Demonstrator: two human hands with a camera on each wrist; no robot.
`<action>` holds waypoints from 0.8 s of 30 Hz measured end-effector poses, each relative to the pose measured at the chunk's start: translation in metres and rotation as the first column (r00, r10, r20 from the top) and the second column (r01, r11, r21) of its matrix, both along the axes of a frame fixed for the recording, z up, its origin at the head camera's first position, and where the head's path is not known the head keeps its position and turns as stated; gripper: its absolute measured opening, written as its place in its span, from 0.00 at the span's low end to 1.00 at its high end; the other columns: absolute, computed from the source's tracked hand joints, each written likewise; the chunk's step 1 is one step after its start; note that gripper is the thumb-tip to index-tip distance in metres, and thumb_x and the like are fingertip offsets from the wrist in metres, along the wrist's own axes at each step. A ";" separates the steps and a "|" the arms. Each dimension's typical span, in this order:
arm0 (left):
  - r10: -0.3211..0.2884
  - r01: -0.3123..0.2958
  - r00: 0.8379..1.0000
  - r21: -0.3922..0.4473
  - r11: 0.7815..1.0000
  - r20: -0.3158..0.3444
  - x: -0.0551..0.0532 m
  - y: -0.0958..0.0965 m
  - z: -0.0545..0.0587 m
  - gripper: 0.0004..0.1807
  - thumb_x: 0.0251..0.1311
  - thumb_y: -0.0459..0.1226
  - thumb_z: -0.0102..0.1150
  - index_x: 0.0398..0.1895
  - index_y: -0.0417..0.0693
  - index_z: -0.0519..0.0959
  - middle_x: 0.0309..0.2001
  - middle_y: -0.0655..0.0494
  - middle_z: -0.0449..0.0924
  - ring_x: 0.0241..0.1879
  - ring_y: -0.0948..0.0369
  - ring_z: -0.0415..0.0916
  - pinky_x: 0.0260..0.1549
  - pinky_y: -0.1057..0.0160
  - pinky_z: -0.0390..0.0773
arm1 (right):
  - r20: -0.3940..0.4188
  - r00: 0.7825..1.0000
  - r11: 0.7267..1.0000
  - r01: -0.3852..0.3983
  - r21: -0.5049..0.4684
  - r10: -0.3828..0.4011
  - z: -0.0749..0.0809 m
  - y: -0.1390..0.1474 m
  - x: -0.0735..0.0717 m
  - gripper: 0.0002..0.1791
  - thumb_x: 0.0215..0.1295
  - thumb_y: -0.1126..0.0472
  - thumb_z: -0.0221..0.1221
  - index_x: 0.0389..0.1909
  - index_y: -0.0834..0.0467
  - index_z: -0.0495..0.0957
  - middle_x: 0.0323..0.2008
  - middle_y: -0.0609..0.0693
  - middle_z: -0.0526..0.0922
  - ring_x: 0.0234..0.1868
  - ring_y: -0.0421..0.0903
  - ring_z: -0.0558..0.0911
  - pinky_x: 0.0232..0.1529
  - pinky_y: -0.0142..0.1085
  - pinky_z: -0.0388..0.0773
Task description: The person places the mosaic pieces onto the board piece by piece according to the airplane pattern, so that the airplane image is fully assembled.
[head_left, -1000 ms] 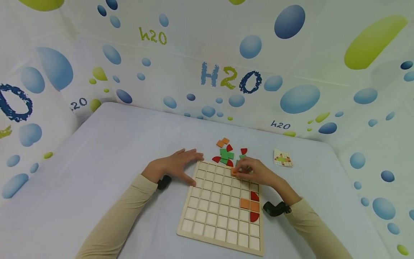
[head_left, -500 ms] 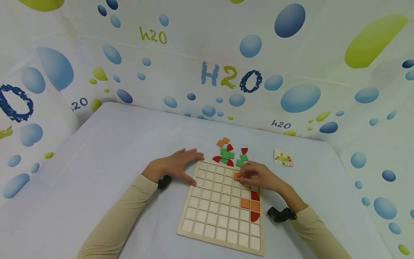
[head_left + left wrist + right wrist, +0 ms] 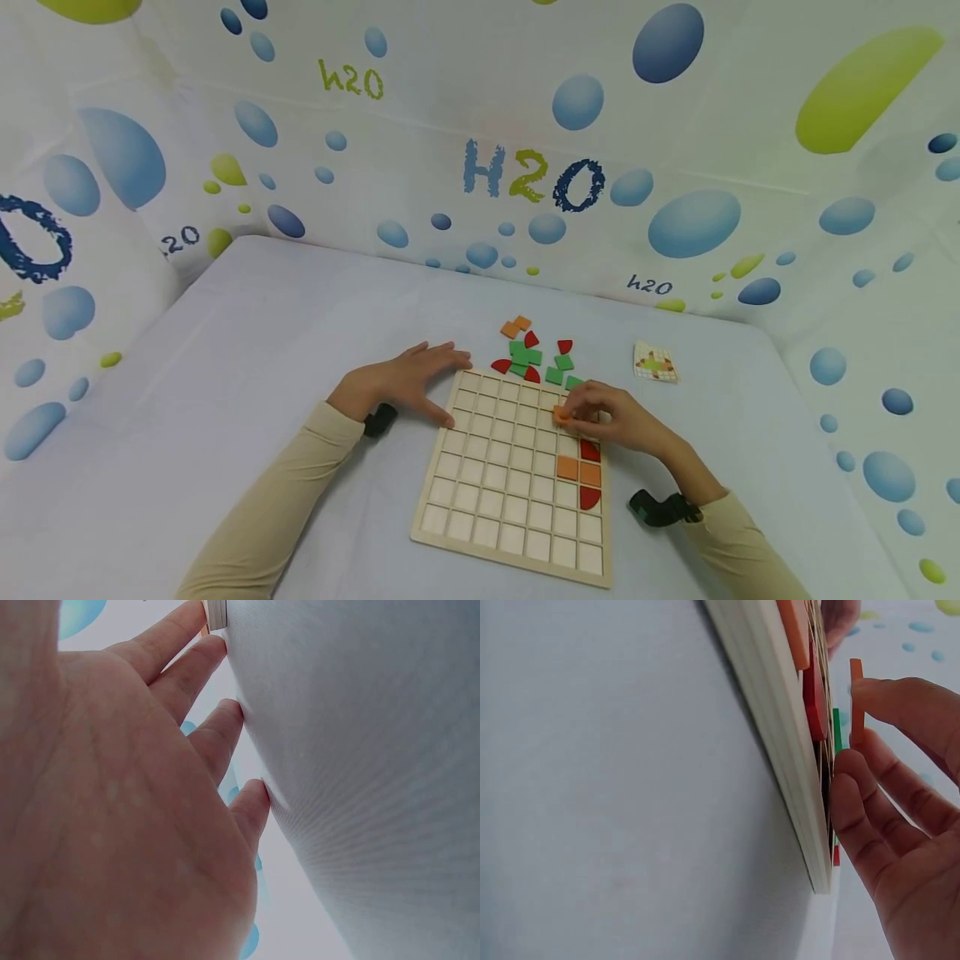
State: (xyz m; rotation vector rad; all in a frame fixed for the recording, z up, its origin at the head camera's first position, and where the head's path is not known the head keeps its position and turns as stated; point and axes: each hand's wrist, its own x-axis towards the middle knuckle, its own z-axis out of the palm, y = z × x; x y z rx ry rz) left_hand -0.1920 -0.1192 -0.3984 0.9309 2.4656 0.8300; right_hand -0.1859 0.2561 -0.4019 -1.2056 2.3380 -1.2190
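Observation:
A wooden grid board (image 3: 491, 506) lies on the table. My left hand (image 3: 405, 382) rests at its upper left corner with fingers spread, thumb and index finger against the edge. In the left wrist view the fingertips of the left hand (image 3: 142, 795) touch the cloth. Over the board's upper right squares, my right hand (image 3: 618, 418) pinches an orange square tile (image 3: 857, 701) between thumb and fingers. Below that hand, two orange tiles (image 3: 567, 467) sit side by side in the grid. A red quarter-circle tile (image 3: 590, 497) lies below them, another (image 3: 589, 451) above.
Beyond the board's far edge lie several green square tiles (image 3: 519, 353), red quarter-circle tiles (image 3: 565, 346) and two loose orange tiles (image 3: 510, 330). A small pattern card (image 3: 656, 362) lies farther right. A printed cloth wall (image 3: 420, 125) rises behind the table.
My right hand has moved right and slightly toward me with the orange tile, uncovering green tiles behind it. The left hand has stayed in place.

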 end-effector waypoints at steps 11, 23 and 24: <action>0.003 -0.003 1.000 0.009 1.000 0.003 0.001 0.000 0.001 0.48 0.48 0.51 0.74 0.70 0.44 0.63 0.74 0.45 0.57 0.76 0.45 0.42 0.72 0.39 0.38 | 0.000 1.000 0.999 -0.008 -0.046 0.008 -0.004 0.009 0.010 0.13 0.58 0.76 0.63 0.43 0.61 0.80 0.42 0.57 0.79 0.31 0.42 0.74 0.29 0.30 0.75; 0.004 -0.004 1.000 -0.007 1.000 -0.008 0.000 -0.001 -0.001 0.48 0.48 0.52 0.74 0.70 0.44 0.63 0.74 0.46 0.56 0.76 0.45 0.43 0.72 0.39 0.39 | 0.004 1.000 0.998 0.010 -0.066 -0.010 -0.005 0.013 0.024 0.16 0.57 0.77 0.64 0.45 0.60 0.81 0.43 0.58 0.79 0.33 0.41 0.75 0.30 0.29 0.76; 0.003 -0.003 1.000 -0.008 1.000 -0.009 0.000 -0.001 -0.001 0.48 0.48 0.52 0.73 0.70 0.44 0.63 0.74 0.46 0.56 0.76 0.45 0.43 0.72 0.39 0.39 | 0.011 1.000 0.997 0.009 -0.074 -0.008 -0.005 0.014 0.025 0.16 0.57 0.78 0.63 0.45 0.61 0.80 0.43 0.58 0.79 0.34 0.42 0.75 0.31 0.29 0.76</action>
